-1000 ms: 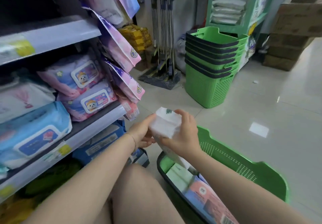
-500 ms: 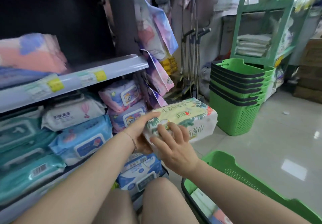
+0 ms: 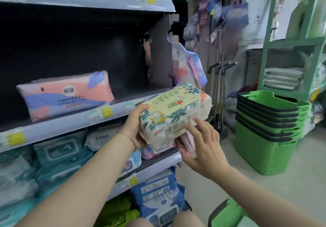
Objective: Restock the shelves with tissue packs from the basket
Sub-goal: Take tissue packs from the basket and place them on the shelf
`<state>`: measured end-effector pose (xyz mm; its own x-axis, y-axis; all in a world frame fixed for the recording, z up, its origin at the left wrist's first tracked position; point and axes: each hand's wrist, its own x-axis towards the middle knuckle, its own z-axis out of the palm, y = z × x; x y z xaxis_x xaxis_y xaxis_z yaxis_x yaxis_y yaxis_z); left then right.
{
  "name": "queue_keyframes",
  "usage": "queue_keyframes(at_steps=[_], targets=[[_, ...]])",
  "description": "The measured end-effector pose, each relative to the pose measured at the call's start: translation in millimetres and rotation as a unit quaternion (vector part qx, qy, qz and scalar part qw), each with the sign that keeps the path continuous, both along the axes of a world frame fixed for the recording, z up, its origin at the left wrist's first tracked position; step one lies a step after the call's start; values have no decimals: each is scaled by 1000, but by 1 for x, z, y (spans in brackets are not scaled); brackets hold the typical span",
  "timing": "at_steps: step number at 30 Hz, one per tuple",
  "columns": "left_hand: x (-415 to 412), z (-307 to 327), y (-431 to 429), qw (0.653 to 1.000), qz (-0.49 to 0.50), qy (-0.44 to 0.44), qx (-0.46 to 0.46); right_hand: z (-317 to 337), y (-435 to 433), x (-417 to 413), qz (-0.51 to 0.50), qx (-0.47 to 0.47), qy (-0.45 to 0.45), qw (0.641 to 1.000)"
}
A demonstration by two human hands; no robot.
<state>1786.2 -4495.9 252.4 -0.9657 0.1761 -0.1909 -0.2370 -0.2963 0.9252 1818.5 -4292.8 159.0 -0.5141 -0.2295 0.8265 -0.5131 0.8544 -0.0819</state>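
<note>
Cream leaf-printed tissue pack [image 3: 174, 113], gripped by the left hand [image 3: 135, 120] and touched by the straight-fingered right hand [image 3: 202, 143], should next be slid onto the grey metal shelf [image 3: 53, 128].

LIGHT: I'm seeing soft, even light, running brighter over the right side and floor [image 3: 247, 188] | SHADOW: the shelf recess [image 3: 79, 46] is sitting near black | BLUR: lower-left packs [image 3: 15, 177] are smearing, hanging bags [image 3: 211, 6] are going soft | EDGES: green rack [image 3: 317, 37] is bowing from wide-angle distortion
</note>
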Motion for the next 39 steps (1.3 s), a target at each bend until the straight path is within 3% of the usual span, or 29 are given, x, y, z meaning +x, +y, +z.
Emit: queue_keyframes(at_steps=[7, 15, 21, 26, 29, 31, 33, 35, 39], targets=[[-4, 51, -29, 992, 74, 87, -54, 59, -8, -21, 96, -122, -26, 987], [-22, 96, -57, 970, 153, 164, -95, 110, -27, -49, 95, -114, -66, 987], [-50, 103, -70, 976, 165, 87, -107, 133, -47, -75, 143, -138, -91, 976], [-63, 117, -73, 979, 183, 1, -93, 143, -61, -98, 154, -65, -105, 980], [-67, 124, -68, 984, 168, 26, -55, 142, -74, -105, 136, -9, -105, 985], [-65, 123, -59, 987, 121, 42, -96, 139, -84, -108, 118, 18, -102, 988], [-68, 116, -51, 966, 123, 23, -226, 136, -94, -112, 99, 25, -118, 988], [-72, 107, -46, 918, 175, 37, -354, 133, -102, -117, 80, 38, -144, 986], [-70, 100, -48, 773, 284, 131, -552, 136, -109, -126, 77, 96, -250, 960]])
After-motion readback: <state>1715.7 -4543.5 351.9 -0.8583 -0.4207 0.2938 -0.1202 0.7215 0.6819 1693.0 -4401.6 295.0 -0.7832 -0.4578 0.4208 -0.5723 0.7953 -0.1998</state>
